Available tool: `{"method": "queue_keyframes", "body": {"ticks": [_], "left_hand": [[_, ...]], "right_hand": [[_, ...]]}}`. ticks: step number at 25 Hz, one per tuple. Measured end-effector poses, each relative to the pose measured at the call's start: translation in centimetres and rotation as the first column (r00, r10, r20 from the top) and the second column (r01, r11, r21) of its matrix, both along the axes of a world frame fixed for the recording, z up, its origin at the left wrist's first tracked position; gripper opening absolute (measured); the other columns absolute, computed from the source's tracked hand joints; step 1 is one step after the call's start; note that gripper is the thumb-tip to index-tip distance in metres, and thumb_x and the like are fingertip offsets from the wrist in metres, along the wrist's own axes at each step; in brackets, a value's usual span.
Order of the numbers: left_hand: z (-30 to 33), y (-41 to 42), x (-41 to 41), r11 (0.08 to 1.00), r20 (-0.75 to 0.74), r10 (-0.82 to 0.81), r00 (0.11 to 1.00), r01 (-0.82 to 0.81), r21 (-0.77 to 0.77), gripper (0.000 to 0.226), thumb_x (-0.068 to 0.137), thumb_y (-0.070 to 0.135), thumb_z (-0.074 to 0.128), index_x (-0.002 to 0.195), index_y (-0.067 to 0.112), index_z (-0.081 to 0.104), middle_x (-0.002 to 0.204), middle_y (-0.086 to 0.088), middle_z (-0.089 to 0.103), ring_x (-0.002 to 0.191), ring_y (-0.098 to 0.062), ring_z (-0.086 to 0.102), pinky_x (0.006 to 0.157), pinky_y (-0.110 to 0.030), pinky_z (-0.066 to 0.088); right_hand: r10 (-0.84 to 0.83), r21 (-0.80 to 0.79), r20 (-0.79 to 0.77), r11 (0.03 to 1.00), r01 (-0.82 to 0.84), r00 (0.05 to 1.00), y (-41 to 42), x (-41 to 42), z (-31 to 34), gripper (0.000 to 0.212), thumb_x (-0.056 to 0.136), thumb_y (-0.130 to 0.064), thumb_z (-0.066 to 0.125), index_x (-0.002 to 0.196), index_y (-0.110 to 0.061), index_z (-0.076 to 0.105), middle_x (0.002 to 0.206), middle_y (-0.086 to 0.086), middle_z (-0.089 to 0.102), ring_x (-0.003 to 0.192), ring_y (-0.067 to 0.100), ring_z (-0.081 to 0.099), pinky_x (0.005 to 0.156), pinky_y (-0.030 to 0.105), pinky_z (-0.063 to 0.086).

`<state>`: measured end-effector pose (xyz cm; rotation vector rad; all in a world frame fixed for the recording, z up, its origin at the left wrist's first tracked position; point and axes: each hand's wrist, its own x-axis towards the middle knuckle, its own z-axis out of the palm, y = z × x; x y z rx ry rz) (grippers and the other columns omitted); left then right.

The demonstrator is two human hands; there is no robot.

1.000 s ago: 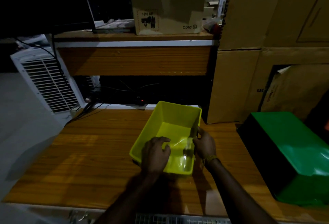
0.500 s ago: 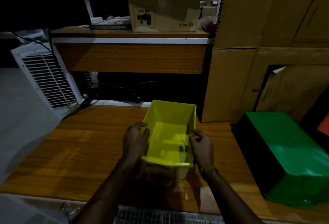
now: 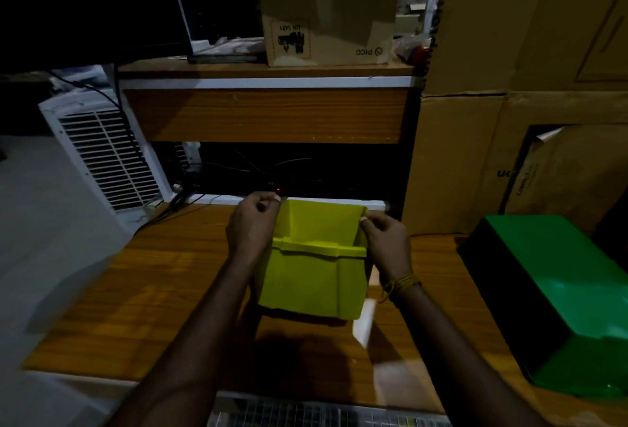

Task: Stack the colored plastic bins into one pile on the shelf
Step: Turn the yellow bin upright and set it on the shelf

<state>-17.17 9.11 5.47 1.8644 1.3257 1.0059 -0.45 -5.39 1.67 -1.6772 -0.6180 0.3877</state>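
Observation:
A yellow plastic bin (image 3: 312, 277) is held above the wooden shelf surface (image 3: 142, 290), tipped so its near wall faces me and its open top points away. My left hand (image 3: 253, 226) grips the bin's left rim. My right hand (image 3: 385, 241) grips the right rim. A green plastic bin (image 3: 560, 294) lies on its side on the shelf at the right, apart from the yellow one, its dark opening facing left.
Large cardboard boxes (image 3: 509, 87) rise at the right behind the green bin. A higher wooden shelf (image 3: 265, 114) carries a small cardboard box (image 3: 326, 22). A white vented appliance (image 3: 102, 154) and cables stand at the left.
The yellow bin has been lifted off the shelf surface and tipped upright and away from me. Both hands moved from its near end up to its side rims.

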Motion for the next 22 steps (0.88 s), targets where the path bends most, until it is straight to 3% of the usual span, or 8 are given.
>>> {"method": "queue_keyframes", "body": {"ticks": [3,5,7,9,11,13,16,22], "left_hand": [[-1.7,1.9,-3.6,0.999,-0.078,0.013,0.997,-0.015,-0.034,0.026,0.092,0.037,0.061,0.114,0.025,0.068,0.114,-0.007,0.070,0.105,-0.029,0.063,0.075,-0.031,0.041],[-2.7,3.5,-6.2,0.996,-0.130,0.013,0.991,-0.025,-0.086,0.034,0.092,0.037,0.060,0.123,0.023,0.064,0.115,-0.010,0.069,0.106,-0.032,0.063,0.074,-0.031,0.041],[-3.2,5.2,-8.7,0.993,-0.178,0.021,0.984,-0.041,-0.109,0.036,0.092,0.035,0.060,0.126,0.021,0.062,0.115,-0.013,0.069,0.106,-0.033,0.063,0.075,-0.034,0.044],[-3.6,7.0,-11.3,0.993,-0.201,0.047,0.979,-0.067,-0.095,0.034,0.092,0.030,0.061,0.124,0.019,0.063,0.114,-0.014,0.070,0.104,-0.034,0.064,0.078,-0.036,0.047],[-4.1,8.5,-13.9,0.991,-0.199,0.071,0.977,-0.091,-0.093,0.032,0.092,0.026,0.061,0.123,0.018,0.063,0.108,-0.015,0.071,0.090,-0.032,0.064,0.072,-0.036,0.047],[-4.7,10.1,-16.5,0.990,-0.210,0.094,0.973,-0.114,-0.083,0.030,0.093,0.024,0.060,0.122,0.016,0.064,0.103,-0.015,0.071,0.079,-0.028,0.060,0.064,-0.032,0.042],[-5.5,12.7,-19.9,0.983,-0.202,0.148,0.968,-0.167,-0.081,0.027,0.091,0.021,0.061,0.117,0.015,0.068,0.105,-0.015,0.072,0.088,-0.032,0.065,0.068,-0.029,0.040],[-6.8,17.4,-25.7,0.970,-0.204,0.199,0.959,-0.222,-0.096,0.022,0.089,0.019,0.062,0.106,0.015,0.075,0.110,-0.014,0.074,0.100,-0.034,0.067,0.079,-0.033,0.048]], "right_hand": [[0.042,-0.081,0.044,0.996,-0.038,0.998,1.7,-4.1,-1.4,0.026,0.095,-0.017,0.060,0.119,-0.009,0.069,0.099,0.006,0.066,0.081,0.022,0.068,0.060,0.030,0.057],[0.070,-0.105,0.068,0.992,-0.062,0.995,3.4,-6.7,-2.5,0.024,0.095,-0.018,0.060,0.118,-0.014,0.068,0.109,0.010,0.064,0.062,0.014,0.062,0.042,0.015,0.044],[0.090,-0.122,0.091,0.989,-0.079,0.992,5.8,-9.2,-3.4,0.021,0.093,-0.027,0.061,0.113,-0.024,0.068,0.115,0.016,0.066,0.067,0.023,0.066,0.048,0.021,0.049],[0.127,-0.131,0.063,0.984,-0.118,0.990,8.9,-11.3,-5.5,0.021,0.084,-0.045,0.058,0.103,-0.039,0.065,0.116,0.012,0.067,0.089,0.031,0.069,0.069,0.038,0.059],[0.119,-0.141,0.030,0.984,-0.113,0.992,11.5,-13.6,-6.2,0.024,0.077,-0.052,0.052,0.097,-0.045,0.064,0.117,0.006,0.067,0.101,0.033,0.067,0.082,0.052,0.058],[0.137,-0.148,0.008,0.980,-0.134,0.991,13.8,-16.1,-6.5,0.021,0.080,-0.042,0.057,0.098,-0.040,0.067,0.120,0.006,0.066,0.107,0.031,0.065,0.086,0.053,0.057],[0.177,-0.145,-0.042,0.973,-0.182,0.983,16.7,-19.3,-7.4,0.015,0.078,-0.041,0.055,0.088,-0.046,0.064,0.124,0.008,0.063,0.110,0.029,0.065,0.086,0.050,0.058],[0.197,-0.172,-0.049,0.964,-0.203,0.979,21.7,-24.6,-9.0,0.029,0.073,-0.042,0.050,0.094,-0.036,0.070,0.121,0.011,0.061,0.111,0.030,0.063,0.090,0.051,0.056]]}}
